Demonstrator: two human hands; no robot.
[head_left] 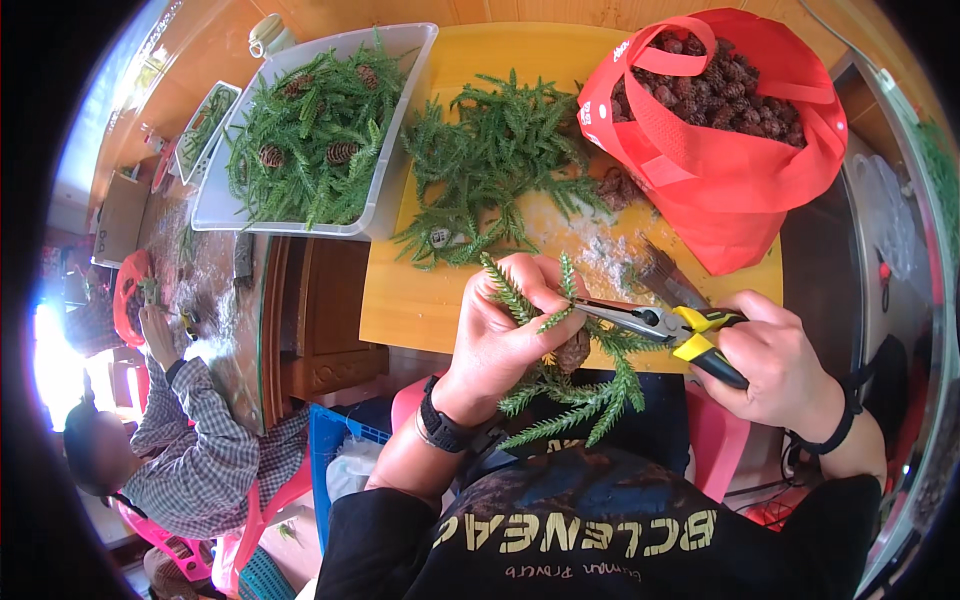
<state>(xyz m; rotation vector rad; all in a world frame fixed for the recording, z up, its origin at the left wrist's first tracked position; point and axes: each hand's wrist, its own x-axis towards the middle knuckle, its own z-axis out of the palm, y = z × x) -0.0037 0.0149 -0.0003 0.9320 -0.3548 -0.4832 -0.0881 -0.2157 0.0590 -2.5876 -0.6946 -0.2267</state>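
Note:
My left hand (525,325) is closed around a green artificial pine sprig (590,390), its needled branches fanning out below the fingers. A brown pine cone (573,352) sits among the branches just under that hand. In my right hand (770,355) is a pair of needle-nose pliers (650,322) with yellow and black handles. The plier tips reach the sprig beside my left thumb; what exactly lies between the jaws is too small to tell. Both hands are above the near edge of the yellow table (420,315).
A heap of green sprigs (495,150) lies mid-table, with a brush (668,275) and white flakes to its right. A clear plastic bin (385,175) of sprigs and cones stands left. A red bag (700,180) full of pine cones stands right. Another person (200,450) sits far left.

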